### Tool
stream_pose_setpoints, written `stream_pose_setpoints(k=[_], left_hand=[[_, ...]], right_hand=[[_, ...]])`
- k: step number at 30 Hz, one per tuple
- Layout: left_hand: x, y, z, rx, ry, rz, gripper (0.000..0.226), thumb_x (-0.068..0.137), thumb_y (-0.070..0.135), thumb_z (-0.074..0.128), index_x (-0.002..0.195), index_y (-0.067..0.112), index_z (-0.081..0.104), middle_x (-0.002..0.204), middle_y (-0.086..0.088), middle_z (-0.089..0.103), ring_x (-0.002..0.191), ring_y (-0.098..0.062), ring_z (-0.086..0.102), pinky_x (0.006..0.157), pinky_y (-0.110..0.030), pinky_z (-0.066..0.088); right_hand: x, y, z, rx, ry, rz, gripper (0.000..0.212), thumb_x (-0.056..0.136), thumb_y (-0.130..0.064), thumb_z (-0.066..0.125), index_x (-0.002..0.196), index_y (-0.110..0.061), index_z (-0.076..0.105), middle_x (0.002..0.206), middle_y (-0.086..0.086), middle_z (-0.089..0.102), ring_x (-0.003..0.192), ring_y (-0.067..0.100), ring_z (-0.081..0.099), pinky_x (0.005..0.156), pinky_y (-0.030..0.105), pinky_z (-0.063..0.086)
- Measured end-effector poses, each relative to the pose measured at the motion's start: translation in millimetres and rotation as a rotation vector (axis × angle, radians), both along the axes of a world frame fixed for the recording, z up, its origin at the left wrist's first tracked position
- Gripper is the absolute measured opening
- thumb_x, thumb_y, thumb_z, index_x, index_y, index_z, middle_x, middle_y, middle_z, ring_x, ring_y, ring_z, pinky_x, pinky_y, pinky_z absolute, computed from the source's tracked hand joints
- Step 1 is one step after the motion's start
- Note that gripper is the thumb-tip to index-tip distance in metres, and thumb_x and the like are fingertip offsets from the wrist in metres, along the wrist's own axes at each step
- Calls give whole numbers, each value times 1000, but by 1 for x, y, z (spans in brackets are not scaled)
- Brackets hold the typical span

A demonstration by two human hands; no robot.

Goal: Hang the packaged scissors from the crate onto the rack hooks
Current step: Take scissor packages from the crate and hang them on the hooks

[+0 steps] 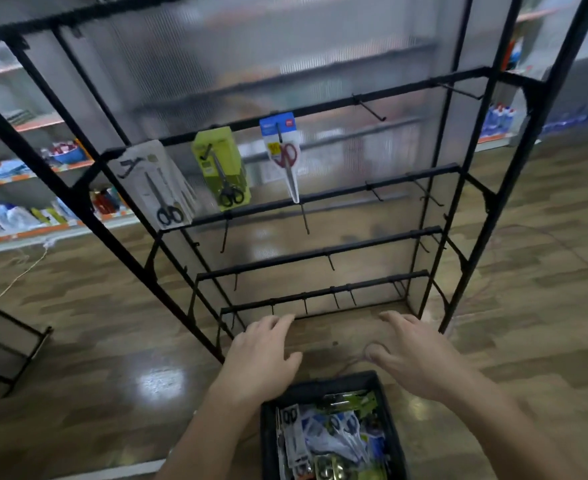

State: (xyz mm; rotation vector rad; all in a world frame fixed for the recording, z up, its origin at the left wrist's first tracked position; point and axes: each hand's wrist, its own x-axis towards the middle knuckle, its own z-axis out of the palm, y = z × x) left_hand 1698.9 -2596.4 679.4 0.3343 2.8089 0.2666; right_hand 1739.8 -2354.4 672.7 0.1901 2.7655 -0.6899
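Scissors packs [334,434] lie jumbled in the crate [334,384] below my wrists, and three more hang on the rack [320,252]. My left hand [261,355] and right hand [413,355] hover over the crate's far edge, fingers spread, holding nothing. The risks, as I judge them: the overlapping packs may snag and lift together, and a slim hook [370,109] is easily missed, dropping the pack.
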Motion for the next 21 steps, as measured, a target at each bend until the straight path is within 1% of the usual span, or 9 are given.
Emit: stream_pose_setpoints(k=[3,5,8,11,14,18,19,21], left_hand=[[-10,-23,-16,-50,-73,-27,72,102,51,48,163,37,12,169,3,19,156,-20,17,127,-42,20],[-15,-38,-29,-56,-134,-34,74,102,51,48,163,37,10,170,1,18,156,-22,17,126,-44,22],[-18,-56,-55,-89,-243,-63,73,102,52,48,163,37,11,166,-2,25,151,-26,26,121,-44,31],[-29,-68,-89,-131,-308,-107,71,102,52,47,163,35,14,162,-6,31,147,-29,33,116,-45,37],[-39,-71,-128,-143,-350,-136,65,101,48,48,159,31,25,153,-9,43,138,-32,43,111,-46,42],[-46,-70,-181,-106,-454,-72,60,95,46,51,151,31,36,141,-8,52,124,-32,56,99,-42,51],[-46,-71,-198,-98,-489,-46,60,92,49,51,149,31,39,141,-6,54,121,-31,57,97,-41,52],[-44,-72,-228,-93,-550,11,63,89,50,51,148,32,38,140,-6,55,121,-32,57,96,-45,52]], right_hand=[[-2,-16,-9,16,-31,-40,68,97,-54,54,156,-29,31,156,0,43,134,20,50,109,37,43],[-6,-28,-19,38,-63,-58,66,96,-50,55,154,-27,34,154,2,47,134,21,51,107,37,43],[-3,-46,-39,35,-134,-77,68,94,-52,58,153,-28,35,154,0,47,137,21,48,109,36,42],[8,-58,-63,33,-181,-136,65,93,-52,60,150,-30,36,150,2,52,133,25,52,102,35,44],[18,-57,-97,-4,-277,-222,59,93,-47,63,144,-24,43,142,8,58,128,28,55,98,34,45],[24,-58,-141,-64,-439,-250,63,92,-42,65,146,-21,42,139,12,60,127,31,56,99,36,46],[23,-58,-156,-73,-486,-229,66,89,-44,63,147,-22,41,139,11,60,127,32,57,99,37,47],[18,-54,-192,-96,-548,-165,76,76,-54,56,145,-28,40,137,8,62,124,32,59,98,41,49]])
